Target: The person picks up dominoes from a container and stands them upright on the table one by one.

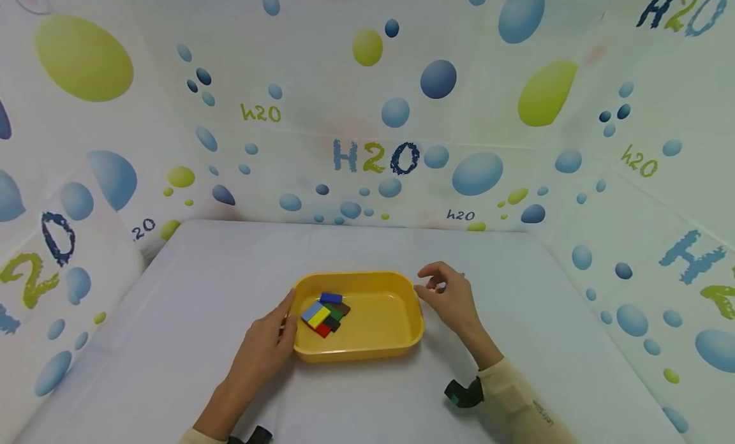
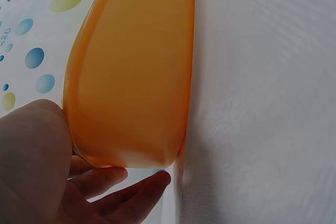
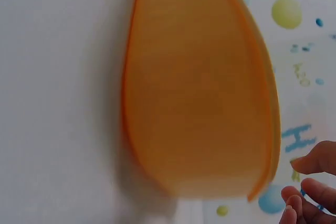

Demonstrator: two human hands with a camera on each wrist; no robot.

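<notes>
A shallow yellow tray point(image 1: 367, 353) stands on the white table. In its left part lies a small heap of flat coloured blocks point(image 1: 324, 313): blue, light blue, yellow, green, brown, black and red. My left hand point(image 1: 267, 339) holds the tray's left end, thumb at the rim. In the left wrist view its fingers point(image 2: 149, 190) lie against the outside of the end wall. Just off the right rim, my right hand point(image 1: 453, 300) hangs with loosely bent fingers and holds nothing. The right wrist view shows a gap between its fingertips point(image 3: 302, 165) and the tray.
White cloth point(image 1: 230, 259) covers the table around the tray. Behind and at both sides rises a sheet point(image 1: 321, 80) printed with blue and green drops. A black wrist device point(image 1: 465, 393) sits by the right sleeve, and another point(image 1: 258, 435) by the left.
</notes>
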